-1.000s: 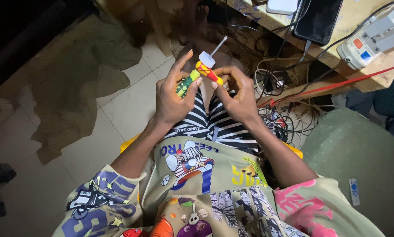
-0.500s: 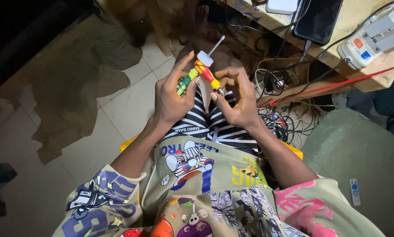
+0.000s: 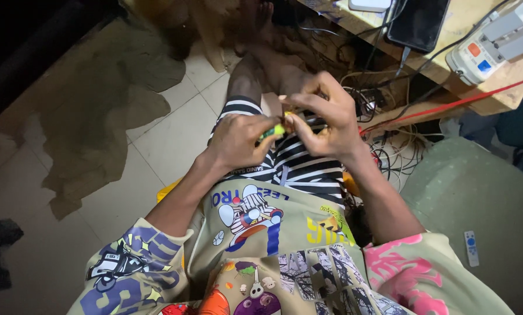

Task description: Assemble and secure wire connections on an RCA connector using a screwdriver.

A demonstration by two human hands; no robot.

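Both my hands meet above my lap over striped shorts [image 3: 296,166]. My left hand [image 3: 241,140] is closed around a small green and yellow tool [image 3: 273,131], of which only a short end shows between the fingers. My right hand [image 3: 320,119] curls over the tool's other end and pinches it with thumb and fingers. The tool's red and yellow handle and its white tip are hidden behind the right hand.
A wooden bench [image 3: 477,58] at the upper right carries a black phone [image 3: 419,23] and a white power strip [image 3: 495,41]. Tangled cables [image 3: 384,146] lie under it. A green cushion [image 3: 471,198] with a small white remote [image 3: 470,248] is at right. A dark stain [image 3: 98,116] spreads on the tiled floor.
The hands dropped closer to the lap and closed together. The tool, earlier held up with its handle and tip in plain sight, is now mostly covered by the right hand.
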